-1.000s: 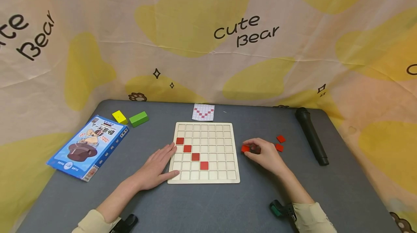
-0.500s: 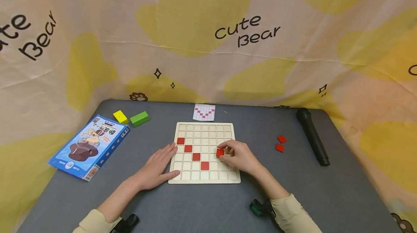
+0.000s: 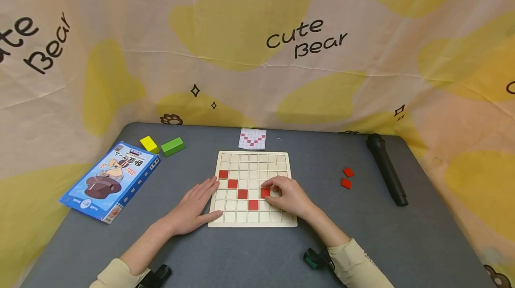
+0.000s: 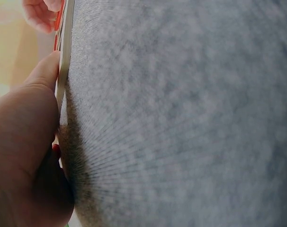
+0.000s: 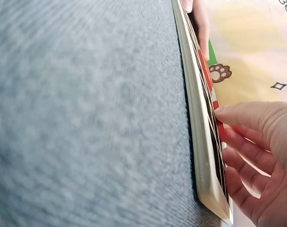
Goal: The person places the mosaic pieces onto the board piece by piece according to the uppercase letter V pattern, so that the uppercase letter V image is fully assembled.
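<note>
A cream grid board (image 3: 252,223) lies mid-table, with several red square tiles (image 3: 242,194) stepping diagonally down from its left side. My right hand (image 3: 289,195) pinches another red tile (image 3: 265,193) between thumb and fingers, over a cell right of the lowest tile. In the right wrist view, the thumb presses the edge of this red tile (image 5: 220,126) right at the board's surface. My left hand (image 3: 192,207) rests with straight fingers on the board's left edge, thumb near the lower left corner. Two loose red tiles (image 3: 346,183) lie on the table to the right.
Behind the board is a small card (image 3: 252,139) printed with a red V pattern on a grid. A blue box (image 3: 110,183), a yellow block (image 3: 149,145) and a green block (image 3: 173,146) occupy the left. At far right lies a black microphone (image 3: 387,170).
My right hand has carried a red tile leftward from the table right of the board, then slightly down and left over the grid. The left hand has stayed in place.
</note>
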`<state>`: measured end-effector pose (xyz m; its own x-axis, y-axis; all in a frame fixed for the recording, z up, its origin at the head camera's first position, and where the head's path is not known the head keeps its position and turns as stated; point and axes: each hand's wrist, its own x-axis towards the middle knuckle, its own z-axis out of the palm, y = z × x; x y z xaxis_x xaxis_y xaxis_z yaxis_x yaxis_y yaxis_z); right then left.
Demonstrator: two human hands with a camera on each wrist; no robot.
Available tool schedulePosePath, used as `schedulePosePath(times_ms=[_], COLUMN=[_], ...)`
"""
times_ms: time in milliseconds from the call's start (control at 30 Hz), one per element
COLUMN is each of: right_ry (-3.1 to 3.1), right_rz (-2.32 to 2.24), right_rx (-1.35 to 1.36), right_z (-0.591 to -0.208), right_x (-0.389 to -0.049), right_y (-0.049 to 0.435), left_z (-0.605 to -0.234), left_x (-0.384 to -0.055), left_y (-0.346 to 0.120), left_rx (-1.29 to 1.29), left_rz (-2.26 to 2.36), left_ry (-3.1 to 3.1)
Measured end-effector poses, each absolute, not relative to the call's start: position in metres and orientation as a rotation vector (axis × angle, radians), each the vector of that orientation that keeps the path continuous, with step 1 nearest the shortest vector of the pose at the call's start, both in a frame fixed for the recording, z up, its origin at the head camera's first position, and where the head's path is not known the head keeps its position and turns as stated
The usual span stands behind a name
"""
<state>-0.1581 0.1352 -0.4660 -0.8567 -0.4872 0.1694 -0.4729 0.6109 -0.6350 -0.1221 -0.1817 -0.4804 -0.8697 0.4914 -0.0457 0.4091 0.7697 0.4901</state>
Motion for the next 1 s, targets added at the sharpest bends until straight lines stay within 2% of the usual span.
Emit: schedulePosePath(times_ms=[567,1000], right_ry=[2.784,2.762], right_rz=[-1.128,-1.254], right_rx=[-0.853,-0.747], right_z=[-0.464,-0.463], right_x=[-0.155,-0.157], right_y=[0.135,0.166], left_z=[-0.481,-0.481], left_x=[-0.122,-0.122], left_y=[-0.182,-0.182], left_rx=[0.72,0.726], left_rz=[0.707,0.704], left_ry=[2.795,2.797])
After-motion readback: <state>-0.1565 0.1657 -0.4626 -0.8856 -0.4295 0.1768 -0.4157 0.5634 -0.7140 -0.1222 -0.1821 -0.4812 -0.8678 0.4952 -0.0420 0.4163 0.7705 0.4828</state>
